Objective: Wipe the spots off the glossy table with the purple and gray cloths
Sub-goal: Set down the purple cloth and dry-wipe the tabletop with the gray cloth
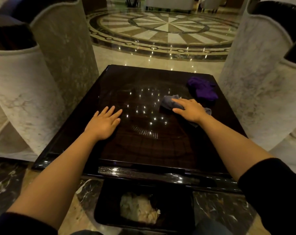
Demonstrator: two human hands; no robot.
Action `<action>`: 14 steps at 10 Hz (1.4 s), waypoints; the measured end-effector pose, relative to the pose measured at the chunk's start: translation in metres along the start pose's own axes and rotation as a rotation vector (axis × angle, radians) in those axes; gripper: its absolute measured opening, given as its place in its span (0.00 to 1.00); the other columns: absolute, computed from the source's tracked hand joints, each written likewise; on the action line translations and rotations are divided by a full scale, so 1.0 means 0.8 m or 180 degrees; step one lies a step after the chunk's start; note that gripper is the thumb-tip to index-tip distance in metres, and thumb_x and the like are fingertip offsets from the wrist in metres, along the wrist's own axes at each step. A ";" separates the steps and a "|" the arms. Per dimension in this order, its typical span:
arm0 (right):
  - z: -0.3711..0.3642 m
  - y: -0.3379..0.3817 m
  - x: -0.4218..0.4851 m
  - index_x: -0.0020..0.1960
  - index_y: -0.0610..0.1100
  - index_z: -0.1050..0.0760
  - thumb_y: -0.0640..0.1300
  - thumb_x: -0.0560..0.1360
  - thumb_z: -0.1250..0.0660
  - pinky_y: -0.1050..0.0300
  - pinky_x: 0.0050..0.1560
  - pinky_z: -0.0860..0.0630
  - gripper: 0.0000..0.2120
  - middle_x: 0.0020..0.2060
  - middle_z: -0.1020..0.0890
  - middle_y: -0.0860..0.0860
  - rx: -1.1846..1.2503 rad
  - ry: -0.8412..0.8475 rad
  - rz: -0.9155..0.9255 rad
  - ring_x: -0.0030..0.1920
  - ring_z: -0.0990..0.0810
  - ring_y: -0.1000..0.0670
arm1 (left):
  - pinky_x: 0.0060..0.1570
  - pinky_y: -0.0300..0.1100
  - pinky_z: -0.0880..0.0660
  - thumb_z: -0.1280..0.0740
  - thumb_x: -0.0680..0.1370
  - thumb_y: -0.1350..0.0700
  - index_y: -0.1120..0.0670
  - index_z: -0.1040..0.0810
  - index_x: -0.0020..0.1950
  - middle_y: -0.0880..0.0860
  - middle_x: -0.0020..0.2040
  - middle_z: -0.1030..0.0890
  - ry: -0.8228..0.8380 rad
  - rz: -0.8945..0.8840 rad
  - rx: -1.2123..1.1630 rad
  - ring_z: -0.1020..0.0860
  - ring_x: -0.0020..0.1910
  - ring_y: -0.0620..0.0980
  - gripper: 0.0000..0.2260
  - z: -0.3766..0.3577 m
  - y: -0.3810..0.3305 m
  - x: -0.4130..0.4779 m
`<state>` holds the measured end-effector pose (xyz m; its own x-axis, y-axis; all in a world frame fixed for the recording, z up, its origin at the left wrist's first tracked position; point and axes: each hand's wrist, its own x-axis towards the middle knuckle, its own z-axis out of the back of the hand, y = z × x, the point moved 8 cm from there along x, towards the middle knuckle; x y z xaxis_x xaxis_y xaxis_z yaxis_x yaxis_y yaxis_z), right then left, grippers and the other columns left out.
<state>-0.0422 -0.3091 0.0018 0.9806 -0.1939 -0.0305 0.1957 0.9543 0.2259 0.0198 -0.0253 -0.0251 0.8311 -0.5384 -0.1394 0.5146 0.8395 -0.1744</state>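
A dark glossy square table fills the middle of the view and mirrors many small ceiling lights. My right hand presses flat on the gray cloth right of the table's centre, and cloth shows on both sides of the hand. The purple cloth lies bunched at the far right corner, just beyond that hand and apart from it. My left hand rests palm down on the bare table left of centre, fingers spread, holding nothing. Spots cannot be told apart from the light reflections.
Pale marble-patterned armchairs stand close on the left and right of the table. A black bin holding crumpled paper sits on the floor under the near edge. Polished patterned marble floor stretches beyond.
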 end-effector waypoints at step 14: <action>0.081 0.117 -0.160 0.64 0.42 0.31 0.39 0.73 0.35 0.58 0.62 0.37 0.20 0.61 0.23 0.42 0.1593 -0.1004 0.0983 0.60 0.26 0.44 | 0.73 0.53 0.56 0.56 0.80 0.46 0.46 0.53 0.74 0.52 0.77 0.53 0.0035 0.0021 -0.0026 0.56 0.76 0.52 0.22 -0.004 0.005 0.004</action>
<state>-0.1501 -0.2101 0.0898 0.9242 -0.0583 0.3773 -0.1986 0.7707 0.6054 0.0239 -0.0243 -0.0290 0.8320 -0.5337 -0.1513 0.5073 0.8424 -0.1814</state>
